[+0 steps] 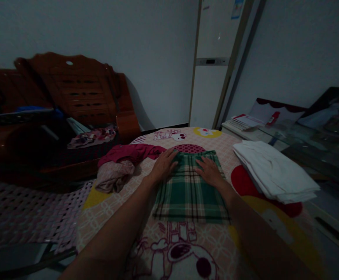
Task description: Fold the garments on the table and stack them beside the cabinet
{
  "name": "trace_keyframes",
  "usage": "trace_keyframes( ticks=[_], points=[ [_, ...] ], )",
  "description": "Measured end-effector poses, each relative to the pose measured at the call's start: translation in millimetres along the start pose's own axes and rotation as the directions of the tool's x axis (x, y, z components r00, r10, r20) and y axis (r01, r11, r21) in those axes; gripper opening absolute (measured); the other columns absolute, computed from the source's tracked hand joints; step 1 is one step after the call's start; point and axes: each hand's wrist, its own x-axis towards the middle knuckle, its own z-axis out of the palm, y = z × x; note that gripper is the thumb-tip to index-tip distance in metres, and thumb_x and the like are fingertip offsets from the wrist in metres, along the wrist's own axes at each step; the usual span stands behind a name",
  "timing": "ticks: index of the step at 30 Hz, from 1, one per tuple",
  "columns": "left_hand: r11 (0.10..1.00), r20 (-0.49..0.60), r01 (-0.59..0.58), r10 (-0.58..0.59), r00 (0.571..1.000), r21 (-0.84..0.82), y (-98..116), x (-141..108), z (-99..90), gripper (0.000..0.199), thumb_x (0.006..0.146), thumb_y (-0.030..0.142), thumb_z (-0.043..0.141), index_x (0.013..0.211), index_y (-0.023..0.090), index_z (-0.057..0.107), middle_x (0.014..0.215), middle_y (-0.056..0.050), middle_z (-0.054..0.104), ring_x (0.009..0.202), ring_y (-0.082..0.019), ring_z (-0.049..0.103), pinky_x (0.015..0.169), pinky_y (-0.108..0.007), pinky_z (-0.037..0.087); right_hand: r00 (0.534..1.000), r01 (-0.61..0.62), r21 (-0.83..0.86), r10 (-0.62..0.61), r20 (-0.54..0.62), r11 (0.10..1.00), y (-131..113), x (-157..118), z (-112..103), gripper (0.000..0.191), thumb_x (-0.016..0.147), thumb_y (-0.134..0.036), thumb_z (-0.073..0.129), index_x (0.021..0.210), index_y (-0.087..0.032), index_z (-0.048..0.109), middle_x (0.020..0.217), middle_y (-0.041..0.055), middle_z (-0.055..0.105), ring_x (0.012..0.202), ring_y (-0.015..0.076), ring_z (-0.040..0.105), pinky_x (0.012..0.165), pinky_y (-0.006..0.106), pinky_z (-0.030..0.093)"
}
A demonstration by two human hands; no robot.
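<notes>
A green plaid garment (187, 194), folded into a near rectangle with a gathered edge at its far end, lies flat on a patterned cloth (122, 210) covering the table. My left hand (164, 165) rests on its far left corner, fingers stretched out. On the far right part of the same garment lies my right hand (209, 170), palm down with the fingers spread. Left of my left hand is a crumpled magenta garment (131, 152), with a greyish-pink cloth part (115, 175) bunched at its near side.
Folded white cloth (274, 169) lies at the table's right side. A wooden settee (72, 89) stands behind on the left, near a woven pink seat (32, 214). A tall white cabinet unit (210, 89) stands at the back, and a glass-topped stand (312, 136) at the right.
</notes>
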Motion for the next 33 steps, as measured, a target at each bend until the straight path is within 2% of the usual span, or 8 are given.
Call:
trace_keyframes(
  ticks=[2, 5, 12, 18, 22, 24, 29, 33],
  points=[
    [0.999, 0.083, -0.047, 0.048, 0.995, -0.014, 4.7, -2.6, 2.6, 0.052, 0.096, 0.037, 0.045, 0.144, 0.016, 0.046, 0.153, -0.017, 0.040, 0.142, -0.030, 0.035, 0.116, -0.051, 0.028, 1.000, -0.030, -0.008, 0.030, -0.008, 1.000, 1.4, 0.5, 1.7, 0.050, 0.098, -0.043, 0.044, 0.141, -0.019, 0.051, 0.152, 0.0153, 0.040, 0.142, 0.0299, 0.032, 0.113, 0.050, 0.026],
    [0.999, 0.161, -0.026, 0.032, 0.987, -0.036, 3.9, -2.7, 6.2, 0.052, 0.095, 0.039, 0.045, 0.142, 0.017, 0.048, 0.152, -0.017, 0.041, 0.142, -0.031, 0.036, 0.114, -0.054, 0.030, 0.999, -0.042, 0.005, 0.042, -0.002, 0.999, 7.0, 1.5, 4.2, 0.047, 0.098, -0.038, 0.043, 0.139, -0.017, 0.052, 0.151, 0.0157, 0.043, 0.141, 0.0285, 0.034, 0.113, 0.048, 0.027],
    [0.992, 0.049, 0.080, -0.076, 0.996, -0.096, -18.2, 28.6, -4.7, 0.038, 0.093, 0.019, 0.043, 0.126, 0.015, 0.062, 0.132, -0.014, 0.062, 0.125, -0.025, 0.056, 0.110, -0.040, 0.039, 0.993, -0.107, -0.009, 0.107, -0.054, 0.994, 27.7, 13.0, 2.7, 0.043, 0.095, -0.022, 0.041, 0.134, -0.010, 0.056, 0.146, 0.0196, 0.045, 0.135, 0.0287, 0.041, 0.112, 0.044, 0.031],
    [0.990, 0.140, 0.109, -0.095, 0.986, -0.094, -34.6, 61.9, -0.2, 0.036, 0.086, 0.019, 0.054, 0.120, 0.017, 0.065, 0.123, -0.014, 0.067, 0.114, -0.026, 0.062, 0.102, -0.034, 0.044, 0.975, -0.219, -0.075, 0.220, 0.009, 0.973, 49.5, 39.2, -12.4, 0.046, 0.091, -0.012, 0.041, 0.135, -0.015, 0.054, 0.140, 0.0165, 0.052, 0.123, 0.0268, 0.051, 0.102, 0.038, 0.039],
    [0.989, 0.210, 0.134, -0.119, 0.970, -0.062, -43.4, 78.8, -3.1, 0.029, 0.075, 0.022, 0.066, 0.104, 0.018, 0.070, 0.109, -0.013, 0.071, 0.103, -0.026, 0.065, 0.093, -0.031, 0.047, 0.976, -0.200, -0.078, 0.206, 0.070, 0.977, 62.9, 57.8, -22.3, 0.053, 0.086, -0.009, 0.047, 0.139, -0.011, 0.051, 0.137, 0.0184, 0.056, 0.121, 0.0270, 0.054, 0.099, 0.034, 0.041],
    [0.988, 0.223, 0.147, -0.133, 0.966, -0.047, -47.0, 84.9, -6.3, 0.024, 0.068, 0.021, 0.070, 0.092, 0.019, 0.072, 0.100, -0.011, 0.073, 0.099, -0.026, 0.066, 0.088, -0.028, 0.047, 0.978, -0.181, -0.074, 0.187, 0.088, 0.981, 67.6, 66.9, -27.0, 0.052, 0.082, -0.008, 0.051, 0.133, -0.011, 0.057, 0.131, 0.0168, 0.061, 0.119, 0.0254, 0.056, 0.098, 0.031, 0.040],
    [0.986, 0.234, 0.163, -0.150, 0.960, -0.036, -48.9, 88.7, -14.1, 0.012, 0.061, 0.020, 0.073, 0.072, 0.020, 0.070, 0.078, -0.006, 0.072, 0.084, -0.024, 0.066, 0.075, -0.026, 0.047, 0.976, -0.189, -0.068, 0.196, 0.101, 0.980, 70.1, 77.7, -38.4, 0.027, 0.073, -0.007, 0.059, 0.094, -0.011, 0.075, 0.105, 0.0146, 0.072, 0.101, 0.0235, 0.064, 0.085, 0.026, 0.044],
    [0.988, 0.177, 0.148, -0.136, 0.975, -0.053, -41.3, 81.1, -27.8, 0.009, 0.068, 0.025, 0.069, 0.075, 0.020, 0.070, 0.079, -0.006, 0.071, 0.084, -0.023, 0.063, 0.076, -0.026, 0.046, 0.975, -0.218, -0.052, 0.220, 0.031, 0.975, 67.4, 66.6, -47.5, 0.029, 0.073, -0.007, 0.057, 0.096, -0.011, 0.073, 0.099, 0.0125, 0.073, 0.095, 0.0212, 0.065, 0.080, 0.026, 0.045]
  ],
)
